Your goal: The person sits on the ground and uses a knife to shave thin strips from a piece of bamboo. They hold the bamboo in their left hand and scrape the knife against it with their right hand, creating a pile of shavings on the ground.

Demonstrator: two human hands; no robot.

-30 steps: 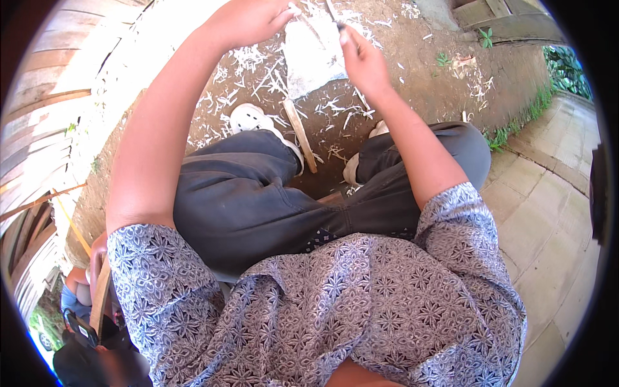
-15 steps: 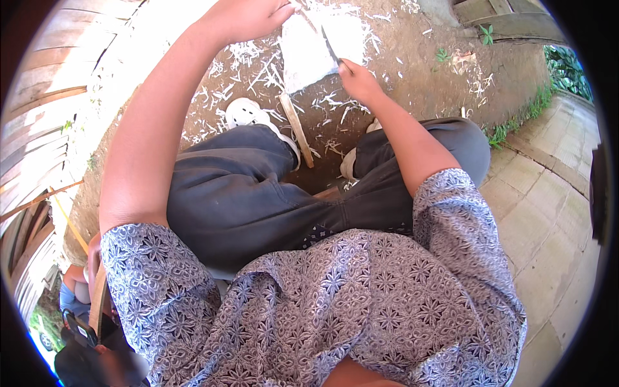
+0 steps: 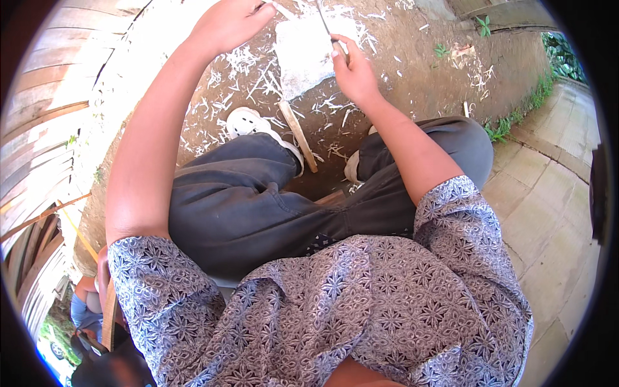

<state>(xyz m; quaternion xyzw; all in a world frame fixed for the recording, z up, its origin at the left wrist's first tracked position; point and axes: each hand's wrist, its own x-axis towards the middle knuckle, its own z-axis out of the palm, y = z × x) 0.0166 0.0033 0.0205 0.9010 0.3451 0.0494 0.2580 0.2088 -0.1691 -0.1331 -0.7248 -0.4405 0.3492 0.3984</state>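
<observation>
My right hand [image 3: 354,72] is closed round the wooden handle of a knife [image 3: 324,20], its thin dark blade pointing up and away toward the top edge. At the top of the view, my left hand [image 3: 233,24] pinches a pale thin strip [image 3: 282,10], which looks like wood or bamboo; its far end is lost in glare. The blade and the strip are apart. Below both hands a white sheet or sack [image 3: 303,58] lies on the ground. Curled pale shavings [image 3: 242,59] are scattered all round it.
A wooden stick [image 3: 298,135] slants from the sheet between my white clogs [image 3: 248,122]. Stone paving [image 3: 548,200] runs along the right, wooden slats [image 3: 48,97] along the left. Another person [image 3: 90,309] is at the lower left, beside a wooden pole.
My right hand has turned the knife more upright and shifted slightly up. The left hand has moved a little up and left, and the strip is now clear of the blade.
</observation>
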